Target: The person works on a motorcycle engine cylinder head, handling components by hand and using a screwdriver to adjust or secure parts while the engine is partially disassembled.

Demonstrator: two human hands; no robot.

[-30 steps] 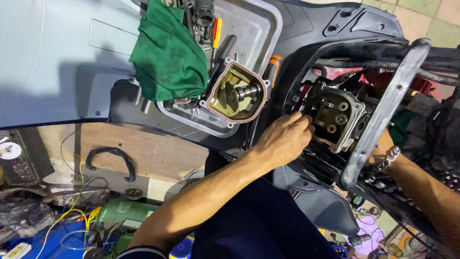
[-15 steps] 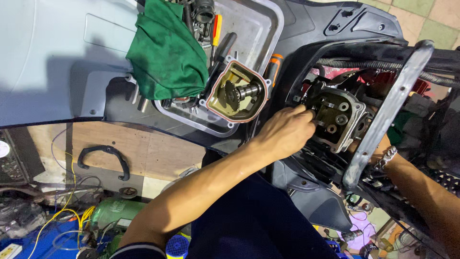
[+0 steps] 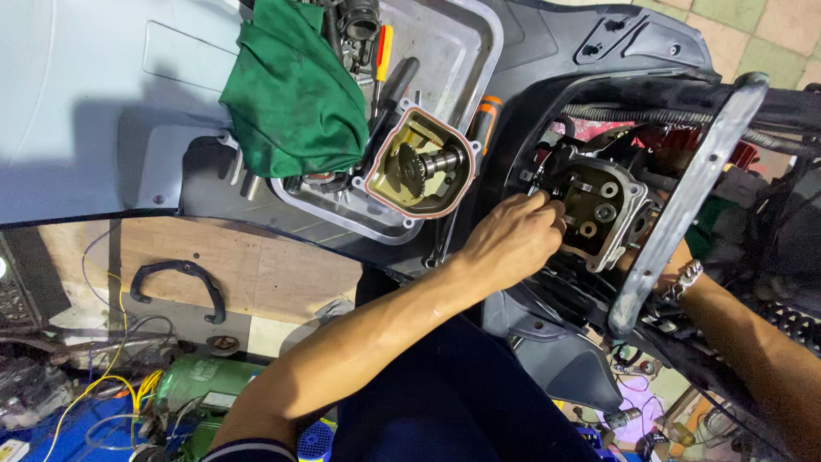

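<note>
My left hand (image 3: 513,239), fingers pinched together, touches the grey metal cylinder head (image 3: 599,210); whatever it pinches is hidden. Right hand (image 3: 658,261) sits behind the silver frame bar (image 3: 684,197) (grip state: cannot tell). Any small part could slip into the engine bay.

The left hand (image 3: 513,239) reaches forward on a bare, outstretched forearm, fingers curled and pinched together at their tips; the right hand (image 3: 663,265) is mostly hidden, only its braceleted wrist showing

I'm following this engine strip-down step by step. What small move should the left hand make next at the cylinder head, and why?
Probably a small twist or pull with the fingertips. The left hand pinches something small at the left edge of the exposed cylinder head; what it grips is hidden. The right hand is mostly hidden behind the grey frame bar, beside the head, perhaps steadying it. The cover with the camshaft already lies in the metal tray.
</note>
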